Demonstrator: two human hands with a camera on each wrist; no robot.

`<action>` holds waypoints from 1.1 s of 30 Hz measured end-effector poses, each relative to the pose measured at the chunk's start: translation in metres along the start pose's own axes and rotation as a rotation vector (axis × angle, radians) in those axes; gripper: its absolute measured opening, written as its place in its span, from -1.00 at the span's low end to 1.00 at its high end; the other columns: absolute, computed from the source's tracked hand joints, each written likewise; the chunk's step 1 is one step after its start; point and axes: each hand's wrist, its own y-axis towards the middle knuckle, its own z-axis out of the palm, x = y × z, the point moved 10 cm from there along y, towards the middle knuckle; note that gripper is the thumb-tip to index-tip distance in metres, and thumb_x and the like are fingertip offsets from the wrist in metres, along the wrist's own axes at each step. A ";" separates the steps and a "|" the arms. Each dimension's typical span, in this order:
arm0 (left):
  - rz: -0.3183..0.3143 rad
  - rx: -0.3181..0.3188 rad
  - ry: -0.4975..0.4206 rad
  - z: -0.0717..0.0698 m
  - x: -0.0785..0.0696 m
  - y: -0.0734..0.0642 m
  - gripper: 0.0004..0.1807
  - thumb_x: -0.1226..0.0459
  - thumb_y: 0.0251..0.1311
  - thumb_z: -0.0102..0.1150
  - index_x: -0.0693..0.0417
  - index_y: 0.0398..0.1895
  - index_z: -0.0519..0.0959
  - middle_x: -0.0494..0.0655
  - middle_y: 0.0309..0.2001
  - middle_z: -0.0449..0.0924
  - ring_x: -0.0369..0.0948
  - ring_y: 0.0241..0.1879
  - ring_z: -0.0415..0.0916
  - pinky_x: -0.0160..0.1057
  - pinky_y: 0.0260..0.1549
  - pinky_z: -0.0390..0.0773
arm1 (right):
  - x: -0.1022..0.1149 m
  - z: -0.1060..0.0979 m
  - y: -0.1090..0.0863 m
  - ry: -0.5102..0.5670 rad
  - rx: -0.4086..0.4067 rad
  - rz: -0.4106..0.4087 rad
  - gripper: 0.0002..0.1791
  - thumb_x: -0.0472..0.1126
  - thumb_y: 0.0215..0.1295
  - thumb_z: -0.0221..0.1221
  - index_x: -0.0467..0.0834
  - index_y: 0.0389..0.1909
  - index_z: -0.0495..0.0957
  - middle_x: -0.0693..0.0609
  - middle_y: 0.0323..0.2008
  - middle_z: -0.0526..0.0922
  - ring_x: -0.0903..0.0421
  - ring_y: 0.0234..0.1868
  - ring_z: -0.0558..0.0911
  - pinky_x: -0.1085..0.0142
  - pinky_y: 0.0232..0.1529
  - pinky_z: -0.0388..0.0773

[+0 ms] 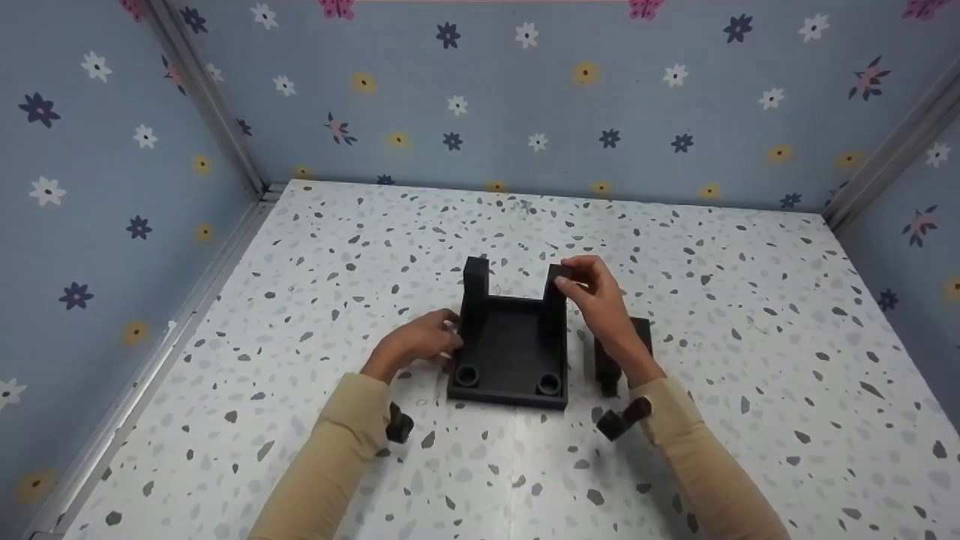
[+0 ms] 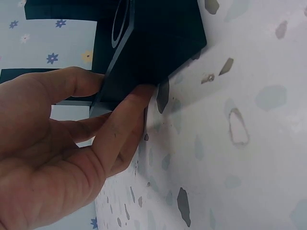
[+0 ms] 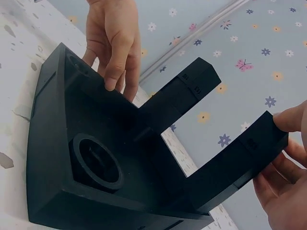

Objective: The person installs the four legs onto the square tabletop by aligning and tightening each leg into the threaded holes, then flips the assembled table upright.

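Note:
A black rectangular base (image 1: 512,349) with a raised rim lies on the table, and at its near corners are round sockets (image 3: 98,160). Two square black legs stand up from the far corners, the left leg (image 1: 475,277) and the right leg (image 1: 553,292). With thumb and fingers, my right hand (image 1: 600,296) pinches the top of the right leg. My left hand (image 1: 420,337) grips the left side of the base; in the left wrist view its thumb is at the rim and its fingers reach toward the underside.
Dark block-shaped pieces (image 1: 642,330) lie just right of the base, partly hidden under my right forearm. The speckled table (image 1: 360,255) is bordered by a flowered back wall (image 1: 495,90) and side walls. Black wrist devices (image 1: 400,424) sit at both cuffs.

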 end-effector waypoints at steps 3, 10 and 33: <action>0.002 -0.002 0.008 0.000 0.000 0.000 -0.43 0.34 0.18 0.02 0.13 0.32 0.28 0.13 0.03 0.52 -0.08 -0.08 0.60 -0.18 -0.16 0.60 | 0.001 0.000 0.000 -0.007 -0.017 -0.010 -0.58 -0.21 0.29 0.20 -0.30 0.09 0.37 -0.13 0.09 0.46 0.06 0.07 0.48 0.36 0.04 0.49; 0.010 -0.008 0.007 -0.002 -0.003 -0.001 -0.42 0.36 0.17 0.01 0.13 0.31 0.27 0.15 0.02 0.51 -0.05 -0.06 0.59 -0.17 -0.17 0.62 | 0.001 -0.003 0.001 -0.064 -0.031 -0.008 -0.54 -0.11 0.26 0.24 -0.22 0.10 0.38 -0.07 0.08 0.48 0.09 0.06 0.50 0.31 0.08 0.47; 0.001 -0.008 0.034 -0.001 0.000 0.000 -0.39 0.32 0.20 0.03 0.13 0.36 0.23 0.12 0.03 0.52 -0.06 -0.02 0.59 -0.14 -0.04 0.54 | 0.000 0.013 0.006 0.167 0.238 0.004 -0.59 -0.22 0.47 -0.07 -0.26 0.26 0.38 -0.21 0.23 0.45 0.07 0.26 0.46 0.22 0.34 0.28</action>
